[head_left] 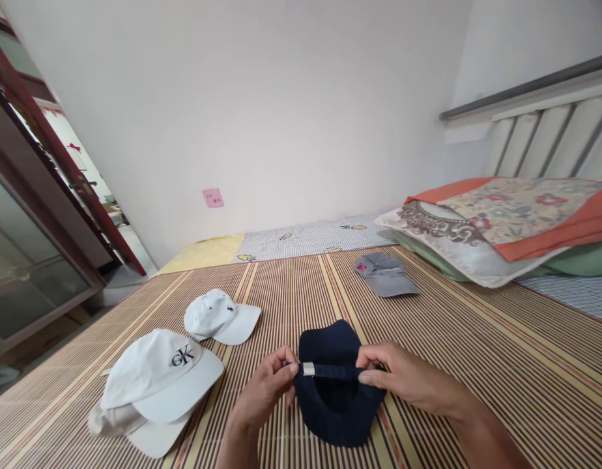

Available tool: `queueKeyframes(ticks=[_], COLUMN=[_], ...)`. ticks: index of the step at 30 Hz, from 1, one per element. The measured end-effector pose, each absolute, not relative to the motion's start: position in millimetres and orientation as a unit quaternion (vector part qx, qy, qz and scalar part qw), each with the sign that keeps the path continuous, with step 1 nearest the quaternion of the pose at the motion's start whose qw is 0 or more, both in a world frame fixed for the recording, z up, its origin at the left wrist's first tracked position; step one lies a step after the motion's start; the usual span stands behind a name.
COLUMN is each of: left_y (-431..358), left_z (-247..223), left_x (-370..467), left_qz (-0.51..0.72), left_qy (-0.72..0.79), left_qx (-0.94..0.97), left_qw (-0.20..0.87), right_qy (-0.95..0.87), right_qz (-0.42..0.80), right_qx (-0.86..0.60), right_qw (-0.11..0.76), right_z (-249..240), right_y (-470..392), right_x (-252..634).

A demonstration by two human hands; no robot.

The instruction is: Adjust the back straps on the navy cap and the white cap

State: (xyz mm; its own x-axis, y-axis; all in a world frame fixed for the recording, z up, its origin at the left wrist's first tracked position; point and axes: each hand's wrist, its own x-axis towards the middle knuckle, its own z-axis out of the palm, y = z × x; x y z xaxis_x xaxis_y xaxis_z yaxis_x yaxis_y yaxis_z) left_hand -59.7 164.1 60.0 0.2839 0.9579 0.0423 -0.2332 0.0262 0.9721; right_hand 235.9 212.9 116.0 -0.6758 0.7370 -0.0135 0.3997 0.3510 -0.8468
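A dark navy baseball cap (337,420) is held just in front of me, over the striped mat, its back strap (333,371) stretched across between my hands. My left hand (269,387) pinches the strap's left end, beside a pale buckle (309,369). The strap's right end and the cap's edge are gripped between thumb and fingers of my right hand (389,374). To the left lies a white cap with black lettering (154,371), on top of a beige cap (159,436). Beyond it rests a smaller white cap (215,316) with a dark emblem.
A grey cap (386,273) lies farther back on the striped mat (281,293). Pillows (477,260) with a floral orange-edged cover (526,202) are stacked at the right, below a radiator (550,133). A white wall stands behind the bed; a doorway (86,169) opens at left.
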Motion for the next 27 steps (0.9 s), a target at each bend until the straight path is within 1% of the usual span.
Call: queueKeyframes(ticks=[4, 22, 27], left_y=[164, 169, 170], left_z=[60, 57, 56], left_x=[-56, -46, -42], left_qz=[0.484, 0.524, 0.522], left_qy=[0.343, 0.340, 0.343], left_qx=[0.497, 0.474, 0.472], left_qw=[0.634, 0.621, 0.623], right_qy=[-0.805, -0.797, -0.800], right_qz=[0.434, 0.425, 0.412], right_qx=[-0.345, -0.368, -0.375], right_qw=[0.213, 0.221, 0.223], right_z=[114, 110, 116], right_y=[215, 220, 213], right_x=[240, 248, 247])
